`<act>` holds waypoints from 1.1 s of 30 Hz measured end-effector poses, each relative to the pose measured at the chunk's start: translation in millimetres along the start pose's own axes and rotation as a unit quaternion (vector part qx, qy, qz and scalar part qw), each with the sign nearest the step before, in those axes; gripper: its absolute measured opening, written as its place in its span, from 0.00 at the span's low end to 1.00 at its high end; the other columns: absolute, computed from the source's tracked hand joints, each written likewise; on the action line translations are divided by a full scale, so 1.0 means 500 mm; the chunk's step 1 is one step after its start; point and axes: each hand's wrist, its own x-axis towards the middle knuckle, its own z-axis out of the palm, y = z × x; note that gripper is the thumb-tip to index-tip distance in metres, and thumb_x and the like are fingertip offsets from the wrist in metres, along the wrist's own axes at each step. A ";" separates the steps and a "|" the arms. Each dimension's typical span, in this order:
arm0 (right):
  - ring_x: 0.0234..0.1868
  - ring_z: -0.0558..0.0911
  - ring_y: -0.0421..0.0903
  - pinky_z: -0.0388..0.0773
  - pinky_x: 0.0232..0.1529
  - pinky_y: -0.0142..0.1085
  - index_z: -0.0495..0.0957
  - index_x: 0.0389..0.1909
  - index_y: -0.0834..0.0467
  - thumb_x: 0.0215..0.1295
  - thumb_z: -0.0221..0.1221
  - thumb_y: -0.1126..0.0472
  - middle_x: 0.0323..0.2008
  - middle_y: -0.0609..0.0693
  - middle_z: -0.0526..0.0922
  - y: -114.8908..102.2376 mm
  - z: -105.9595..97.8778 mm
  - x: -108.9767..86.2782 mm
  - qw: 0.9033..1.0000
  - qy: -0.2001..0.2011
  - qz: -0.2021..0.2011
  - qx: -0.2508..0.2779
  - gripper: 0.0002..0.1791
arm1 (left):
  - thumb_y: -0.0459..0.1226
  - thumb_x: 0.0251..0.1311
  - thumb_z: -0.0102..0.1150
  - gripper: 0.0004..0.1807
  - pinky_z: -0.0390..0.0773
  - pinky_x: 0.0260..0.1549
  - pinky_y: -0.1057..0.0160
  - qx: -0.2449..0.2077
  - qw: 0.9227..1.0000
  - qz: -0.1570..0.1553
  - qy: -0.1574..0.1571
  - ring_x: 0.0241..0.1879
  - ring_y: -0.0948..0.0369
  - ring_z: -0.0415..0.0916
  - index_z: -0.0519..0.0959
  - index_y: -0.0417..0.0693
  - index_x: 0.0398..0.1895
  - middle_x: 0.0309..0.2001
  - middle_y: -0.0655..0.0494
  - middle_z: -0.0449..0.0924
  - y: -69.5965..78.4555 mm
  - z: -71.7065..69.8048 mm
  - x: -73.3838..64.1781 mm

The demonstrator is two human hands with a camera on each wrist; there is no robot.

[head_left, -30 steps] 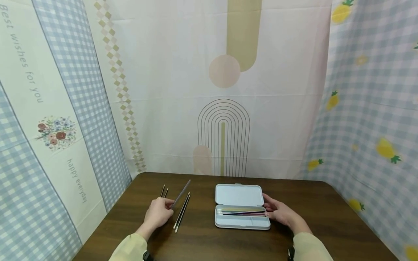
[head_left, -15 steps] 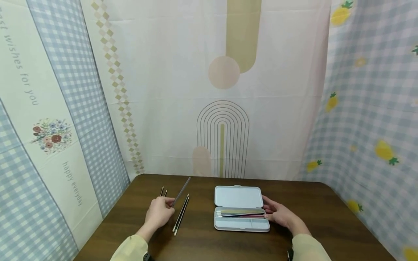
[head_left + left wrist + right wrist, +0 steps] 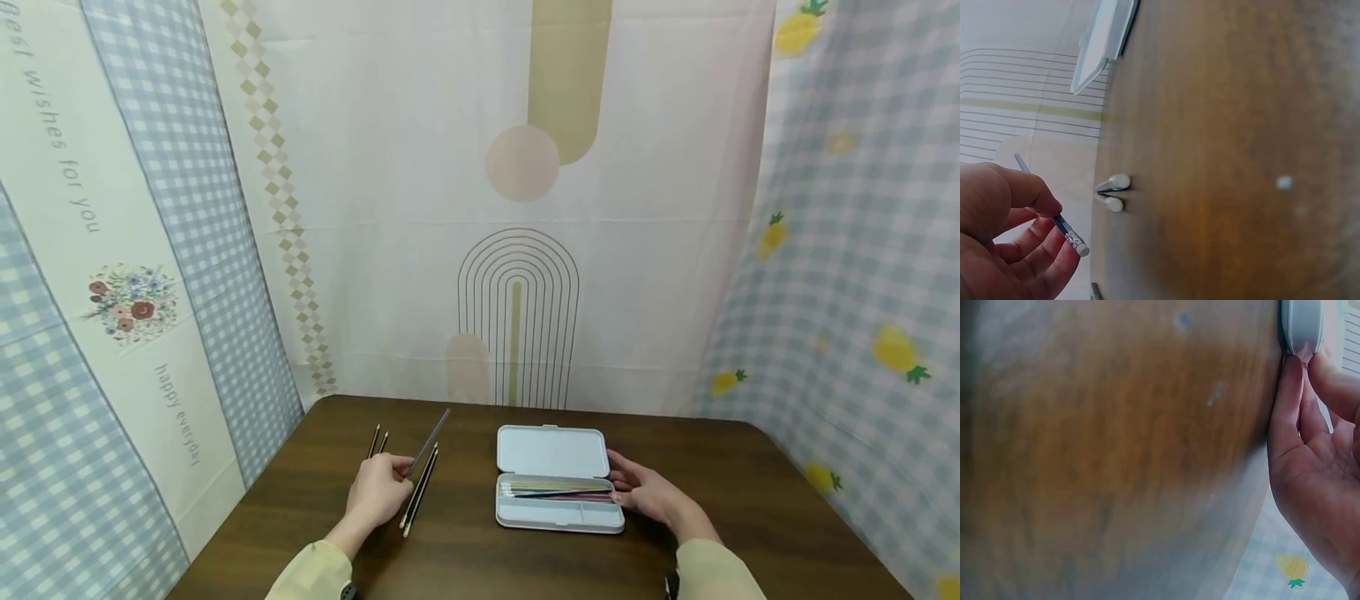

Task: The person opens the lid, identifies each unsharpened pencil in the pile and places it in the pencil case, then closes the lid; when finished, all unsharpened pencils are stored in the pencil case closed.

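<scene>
My left hand (image 3: 378,490) pinches a slim purplish-blue pencil (image 3: 432,439) between thumb and fingers, and the pencil slants up and away to the right. Its white eraser end (image 3: 1082,249) sticks out below the fingertips in the left wrist view. A pale blue pencil case (image 3: 537,512) lies with its lid (image 3: 551,451) folded back. Several coloured pencils (image 3: 551,487) fill its long rear compartment. At the case's right end, my right hand (image 3: 651,493) grips the edge, thumb at the rim and fingers along the side, as the right wrist view shows.
Two dark pencils (image 3: 421,490) lie side by side just right of the left hand. Two more dark pencils (image 3: 378,442) lie beyond it, partly hidden. The brown wooden table (image 3: 465,558) ends at a patterned hanging cloth (image 3: 390,292).
The left hand has moved a little to the right with the pencil, closer to the nearby pair. The right hand stays at the case's end, and the head view shifts slightly.
</scene>
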 end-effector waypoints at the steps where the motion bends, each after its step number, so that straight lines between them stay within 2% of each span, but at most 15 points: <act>1: 0.71 0.72 0.70 0.68 0.70 0.65 0.54 0.85 0.61 0.70 0.66 0.67 0.71 0.74 0.71 0.002 -0.003 0.001 1.000 -0.007 -0.003 0.001 0.47 | 0.26 0.50 0.64 0.23 0.78 0.30 0.57 0.000 1.000 0.001 0.002 0.35 0.64 0.82 0.91 0.46 0.51 0.37 0.59 0.88 0.002 -0.001 0.001; 3: 0.71 0.72 0.69 0.69 0.69 0.64 0.55 0.85 0.61 0.69 0.68 0.65 0.71 0.74 0.71 0.007 -0.010 0.004 1.000 -0.021 -0.011 0.003 0.48 | 0.26 0.51 0.64 0.22 0.78 0.29 0.57 -0.002 1.000 0.006 0.007 0.34 0.64 0.81 0.91 0.46 0.51 0.37 0.59 0.88 0.008 -0.003 0.003; 4: 0.70 0.74 0.66 0.72 0.69 0.60 0.55 0.85 0.58 0.70 0.68 0.63 0.70 0.73 0.73 0.022 -0.016 0.010 0.999 -0.035 -0.028 0.005 0.48 | 0.26 0.51 0.64 0.22 0.78 0.29 0.57 -0.003 1.000 0.010 0.007 0.34 0.64 0.81 0.91 0.45 0.51 0.38 0.58 0.88 0.011 -0.002 0.003; 7: 0.70 0.75 0.65 0.73 0.68 0.59 0.56 0.85 0.56 0.69 0.69 0.60 0.70 0.73 0.73 0.028 -0.018 0.006 0.998 -0.044 -0.037 0.004 0.48 | 0.26 0.51 0.64 0.22 0.78 0.29 0.59 -0.008 1.000 0.024 0.008 0.33 0.65 0.81 0.92 0.45 0.51 0.37 0.58 0.87 0.018 0.002 0.002; 10: 0.70 0.74 0.66 0.71 0.69 0.60 0.56 0.85 0.57 0.70 0.67 0.63 0.71 0.73 0.72 0.018 -0.013 0.000 0.999 -0.034 -0.030 0.008 0.47 | 0.25 0.50 0.64 0.22 0.78 0.30 0.60 -0.013 0.999 0.045 0.006 0.32 0.65 0.80 0.91 0.43 0.50 0.37 0.56 0.86 0.027 0.008 -0.001; 11: 0.71 0.72 0.69 0.68 0.70 0.64 0.55 0.85 0.60 0.69 0.68 0.65 0.71 0.75 0.70 0.003 -0.005 -0.008 1.000 -0.021 -0.013 0.006 0.47 | 0.25 0.50 0.64 0.22 0.78 0.30 0.61 -0.012 0.999 0.051 0.007 0.32 0.65 0.80 0.92 0.43 0.50 0.36 0.56 0.85 0.029 0.011 -0.001; 16: 0.72 0.71 0.71 0.66 0.71 0.65 0.54 0.85 0.62 0.71 0.64 0.69 0.72 0.76 0.69 -0.010 0.008 -0.013 1.000 -0.003 0.001 -0.002 0.45 | 0.24 0.49 0.65 0.22 0.76 0.29 0.64 -0.009 0.997 0.077 0.003 0.32 0.65 0.77 0.92 0.45 0.49 0.36 0.57 0.84 0.046 0.028 -0.002; 23: 0.72 0.71 0.70 0.66 0.71 0.65 0.54 0.84 0.63 0.72 0.63 0.69 0.72 0.75 0.69 -0.008 0.009 -0.011 1.000 0.007 0.000 0.002 0.44 | 0.24 0.53 0.66 0.19 0.78 0.28 0.65 -0.027 0.991 0.127 -0.044 0.32 0.66 0.80 0.91 0.42 0.49 0.37 0.56 0.84 0.088 0.056 -0.003; 33: 0.72 0.72 0.70 0.68 0.70 0.64 0.55 0.84 0.64 0.70 0.63 0.72 0.71 0.76 0.70 -0.002 0.015 -0.009 1.000 0.008 -0.005 0.017 0.44 | 0.23 0.53 0.65 0.16 0.78 0.30 0.67 -0.022 0.979 0.187 -0.082 0.31 0.70 0.77 0.92 0.41 0.44 0.35 0.59 0.83 0.126 0.111 -0.013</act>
